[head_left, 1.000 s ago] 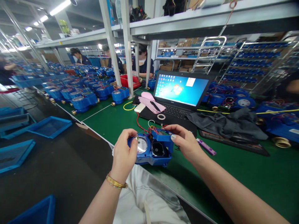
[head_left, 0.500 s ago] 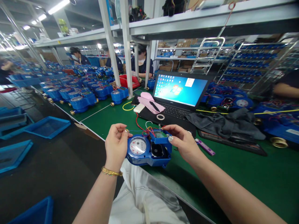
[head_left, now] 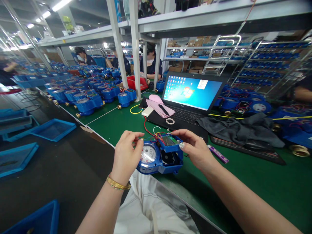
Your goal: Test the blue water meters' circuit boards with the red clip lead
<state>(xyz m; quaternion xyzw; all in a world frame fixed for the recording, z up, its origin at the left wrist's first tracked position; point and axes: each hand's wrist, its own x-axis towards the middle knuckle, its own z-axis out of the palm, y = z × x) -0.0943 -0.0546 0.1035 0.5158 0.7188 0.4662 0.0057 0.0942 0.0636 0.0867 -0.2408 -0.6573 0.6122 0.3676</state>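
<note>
A blue water meter (head_left: 158,159) with a round white dial and an opened electronics compartment rests at the near edge of the green bench (head_left: 243,182). My left hand (head_left: 126,156) sits against the meter's left side, with finger and thumb pinched over thin wires above the dial. My right hand (head_left: 195,149) holds the small blue circuit module (head_left: 170,141) lifted over the open compartment. Red, yellow and white wires (head_left: 156,133) run from the module back toward the laptop.
An open laptop (head_left: 190,97) stands behind the meter, with a pink cloth and pen (head_left: 159,107), a tape ring (head_left: 170,121), a dark cloth (head_left: 241,128) and a purple marker (head_left: 218,153) nearby. Rows of blue meters (head_left: 85,94) fill the left bench. Blue trays (head_left: 52,128) lie on the floor. Other people work beyond.
My left hand has shifted along the meter's left side, from covering the dial to pinching wires above it. The meter and view moved slightly; my right hand stays on the module.
</note>
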